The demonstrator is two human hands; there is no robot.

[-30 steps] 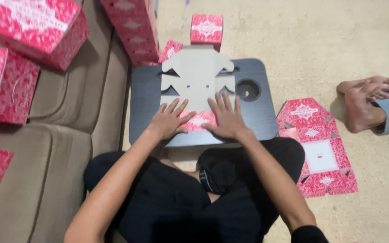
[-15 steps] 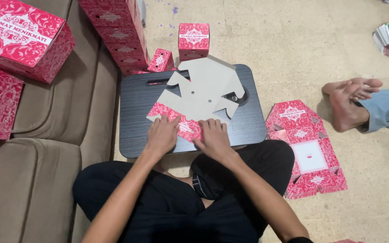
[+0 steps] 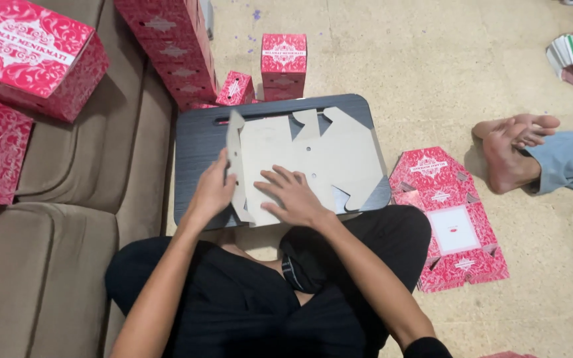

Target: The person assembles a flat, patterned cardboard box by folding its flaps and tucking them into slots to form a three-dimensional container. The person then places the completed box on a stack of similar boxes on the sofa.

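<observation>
Head view: a flat, unfolded box blank (image 3: 313, 162) lies plain beige side up on a dark lap tray (image 3: 197, 142), long axis running left to right, its right end overhanging the tray edge. The left hand (image 3: 212, 192) pinches the raised left flap upright, while the right hand (image 3: 293, 195) presses open-palmed on the blank. A sofa (image 3: 67, 219) crowds the left; bare floor (image 3: 399, 66) lies beyond.

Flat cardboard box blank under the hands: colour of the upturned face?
Plain pale grey-beige flat cardboard box blank, unprinted; head view.
</observation>
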